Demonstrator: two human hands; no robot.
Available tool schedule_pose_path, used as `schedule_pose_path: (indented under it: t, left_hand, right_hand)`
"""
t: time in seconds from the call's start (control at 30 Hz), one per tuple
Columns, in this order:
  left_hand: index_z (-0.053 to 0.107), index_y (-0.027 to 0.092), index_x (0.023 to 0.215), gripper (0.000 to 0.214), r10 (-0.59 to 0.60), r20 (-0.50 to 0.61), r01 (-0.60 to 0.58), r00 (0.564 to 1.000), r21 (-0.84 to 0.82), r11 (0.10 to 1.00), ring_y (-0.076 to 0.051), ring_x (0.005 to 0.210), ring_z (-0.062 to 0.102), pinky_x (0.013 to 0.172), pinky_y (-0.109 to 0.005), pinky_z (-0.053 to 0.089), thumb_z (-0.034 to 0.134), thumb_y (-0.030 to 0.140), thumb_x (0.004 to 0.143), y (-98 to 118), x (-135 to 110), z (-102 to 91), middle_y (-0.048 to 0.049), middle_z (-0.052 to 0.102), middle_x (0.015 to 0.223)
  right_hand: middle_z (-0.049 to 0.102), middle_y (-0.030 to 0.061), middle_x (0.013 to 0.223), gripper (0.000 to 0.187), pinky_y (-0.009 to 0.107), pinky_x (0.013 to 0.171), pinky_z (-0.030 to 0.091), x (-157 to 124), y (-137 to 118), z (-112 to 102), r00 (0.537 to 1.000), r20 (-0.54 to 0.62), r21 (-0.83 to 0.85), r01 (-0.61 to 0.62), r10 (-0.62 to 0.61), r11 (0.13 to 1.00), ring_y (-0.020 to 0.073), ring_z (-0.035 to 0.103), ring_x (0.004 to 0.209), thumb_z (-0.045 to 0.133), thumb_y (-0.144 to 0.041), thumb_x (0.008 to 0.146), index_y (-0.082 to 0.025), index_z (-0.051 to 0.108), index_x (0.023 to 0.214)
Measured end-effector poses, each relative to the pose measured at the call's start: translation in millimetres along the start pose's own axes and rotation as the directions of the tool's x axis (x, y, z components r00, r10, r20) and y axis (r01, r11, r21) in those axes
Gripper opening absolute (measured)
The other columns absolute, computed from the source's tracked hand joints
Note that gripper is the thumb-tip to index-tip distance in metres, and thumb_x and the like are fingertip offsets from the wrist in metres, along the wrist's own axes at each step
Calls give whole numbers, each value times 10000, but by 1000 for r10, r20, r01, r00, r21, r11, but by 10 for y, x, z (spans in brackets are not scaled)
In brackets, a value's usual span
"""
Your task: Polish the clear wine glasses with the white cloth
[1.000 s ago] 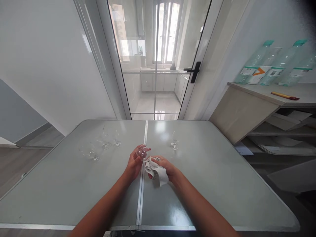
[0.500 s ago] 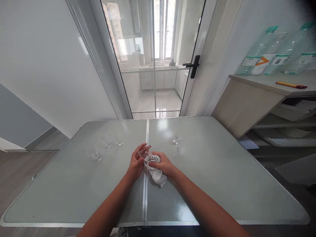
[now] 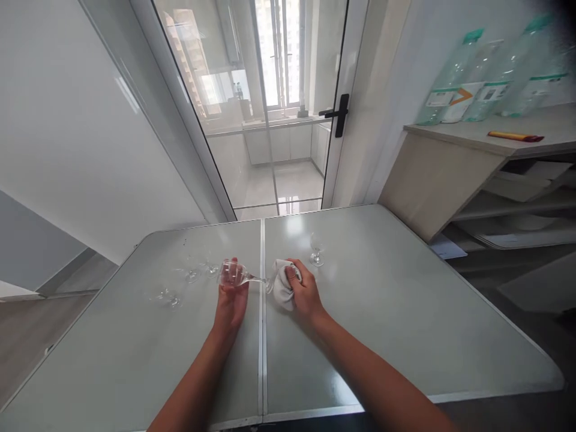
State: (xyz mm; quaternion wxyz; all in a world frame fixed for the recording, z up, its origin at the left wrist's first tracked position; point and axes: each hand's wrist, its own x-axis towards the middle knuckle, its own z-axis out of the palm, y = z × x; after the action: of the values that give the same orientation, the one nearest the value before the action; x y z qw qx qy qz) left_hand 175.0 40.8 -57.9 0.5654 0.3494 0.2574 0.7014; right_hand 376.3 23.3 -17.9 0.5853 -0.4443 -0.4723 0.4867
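A clear stemmed glass (image 3: 245, 277) lies sideways in the air, its bowl resting in my left hand (image 3: 231, 297), whose fingers curl around it. The stem and foot point right, toward a bunched white cloth (image 3: 283, 289). My right hand (image 3: 306, 291) is closed on that cloth, which sits right beside the glass's foot; whether they touch is hard to tell. Beyond my right hand another stemmed glass (image 3: 317, 255) stands upright on the table (image 3: 382, 324). On the left side are more clear glasses: one (image 3: 212, 268), another (image 3: 192, 273), and one lying over (image 3: 168, 297).
A metal seam (image 3: 262, 372) runs down the table's middle. Behind the table is a glass door (image 3: 288, 162) with a black handle (image 3: 341, 115). A shelf unit (image 3: 432, 180) on the right carries several plastic bottles (image 3: 472, 84) and a yellow-red packet (image 3: 515, 137).
My hands have moved apart; the left shifted left with the glass, now sideways with its stem showing. The cloth is more bunched in my right hand. The view has turned slightly.
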Motion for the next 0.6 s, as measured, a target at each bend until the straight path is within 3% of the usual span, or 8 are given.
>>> schedule_pose_path:
  t: [0.07, 0.13, 0.2, 0.3, 0.4, 0.6]
  left_hand:
    - [655, 421, 1290, 674, 3, 22, -4, 1000, 32, 999, -166, 1229, 609, 977, -276, 557, 881, 592, 678, -10, -4, 22, 24, 525, 1539]
    - [634, 400, 1319, 715, -27, 63, 23, 998, 76, 997, -198, 1211, 628, 962, -319, 579, 886, 585, 676, -32, -28, 69, -13, 518, 1542]
    - [614, 375, 1333, 770, -35, 78, 26, 996, 115, 993, -223, 1205, 637, 969, -355, 584, 906, 579, 650, -52, -62, 127, -49, 517, 1535]
    - [586, 355, 1316, 817, 4, 100, -20, 995, 166, 986, -239, 1196, 653, 978, -376, 583, 939, 551, 606, -72, -117, 206, -72, 588, 1435]
    - [560, 318, 1304, 793, -12, 184, -37, 983, 261, 965, -283, 1165, 687, 965, -430, 592, 951, 469, 631, -86, -178, 262, -86, 668, 1291]
    - [662, 204, 1009, 376, -77, 175, -29, 981, 536, 844, -272, 962, 768, 929, -474, 618, 899, 283, 728, -99, -221, 280, -67, 776, 966]
  right_hand:
    - [622, 11, 823, 484, 280, 717, 427, -15, -2, 28, 996, 45, 58, -84, 81, 995, 180, 542, 756, 568, -674, 924, -219, 693, 1036]
    - [647, 23, 859, 545, 288, 733, 453, -16, 24, 56, 970, 163, 205, -212, 180, 955, 186, 572, 771, 560, -722, 900, -220, 683, 1072]
    - [678, 35, 921, 552, 291, 758, 473, 5, 81, 66, 948, 233, 304, -283, 216, 910, 193, 606, 813, 625, -708, 863, -217, 677, 1108]
    - [698, 32, 928, 494, 280, 752, 477, 57, 199, 54, 964, 174, 265, -242, 201, 933, 192, 619, 833, 758, -609, 789, -201, 701, 1061]
    - [703, 26, 870, 441, 293, 734, 491, 84, 286, 52, 974, 139, 210, -207, 180, 956, 195, 624, 798, 760, -567, 792, -197, 712, 1026]
    - [681, 17, 815, 376, 283, 700, 469, 53, 253, 67, 991, 44, 91, -127, 123, 988, 181, 595, 754, 770, -497, 789, -184, 716, 990]
